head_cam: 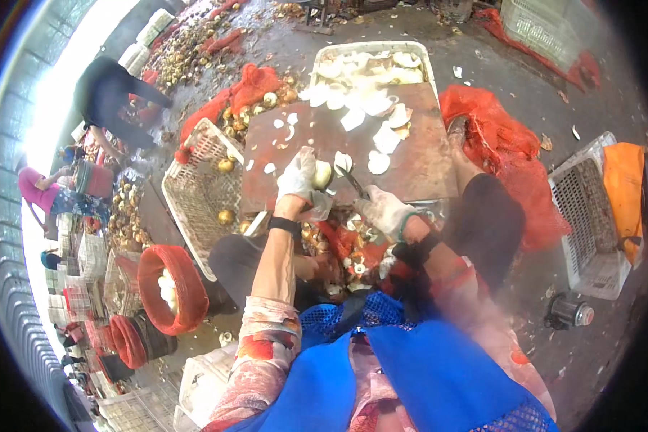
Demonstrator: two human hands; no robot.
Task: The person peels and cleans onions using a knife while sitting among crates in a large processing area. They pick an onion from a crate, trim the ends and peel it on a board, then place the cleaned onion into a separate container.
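My left hand (298, 175), in a white glove, grips a pale onion (322, 174) above the near part of a brown board (421, 173). In my right hand (383, 211), also gloved, is a knife (352, 182) with a dark blade pointing up and left. A white piece of onion (343, 161) lies at the blade's tip; whether the two are joined I cannot tell. Cut onion pieces (386, 139) are scattered over the board, thickest at its far side. Between my legs, below the board, are onion scraps (359, 267) and red netting.
A white crate (372, 47) of onion pieces stands beyond the board. To the left are a tilted basket (191, 189) with a few onions and a red net-lined container (147, 291). Red netting (497, 129), a crate (588, 275) and a dark jar (564, 312) lie right. People work far left.
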